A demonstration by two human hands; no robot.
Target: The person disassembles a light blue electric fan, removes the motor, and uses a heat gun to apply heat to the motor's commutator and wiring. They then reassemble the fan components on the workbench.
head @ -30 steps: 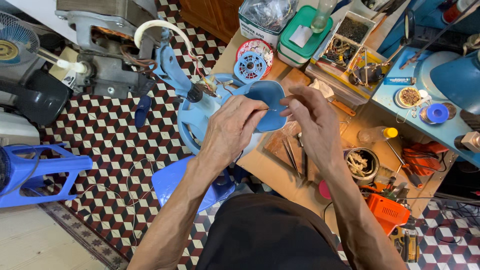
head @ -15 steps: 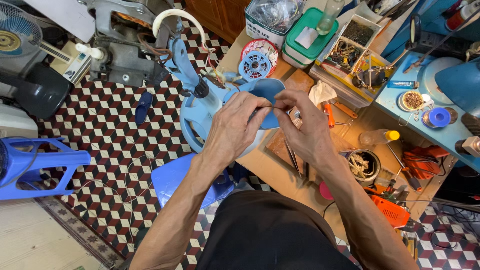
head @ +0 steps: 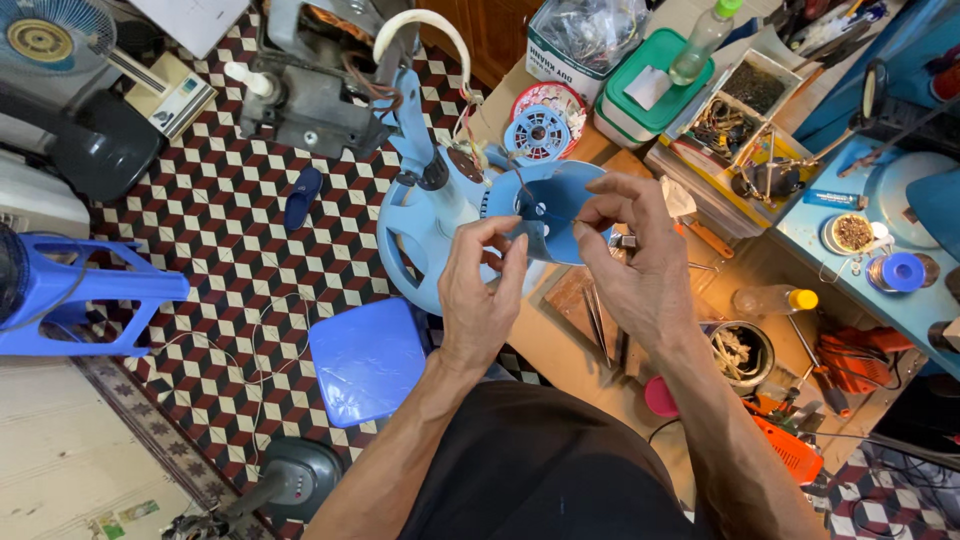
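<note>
My left hand (head: 480,290) pinches a small dark piece in front of a light blue fan body (head: 435,225). My right hand (head: 630,255) pinches a thin wire that runs up toward the blue round fan housing (head: 560,195). The two hands are close together, fingertips almost meeting over the housing. A white curved handle (head: 420,25) rises behind the blue fan body.
A wooden workbench (head: 580,330) holds pliers, a tin of parts (head: 740,355), a spool disc (head: 540,130), a green-lidded box (head: 650,90) and trays of parts. A blue stool (head: 365,360) stands on the checkered floor. A grey motor (head: 310,90), a blue fan stand (head: 70,295) and another fan lie left.
The hands have separated slightly; the right hand now draws a thin wire out from the housing. The view has shifted, so the fan body sits lower and closer.
</note>
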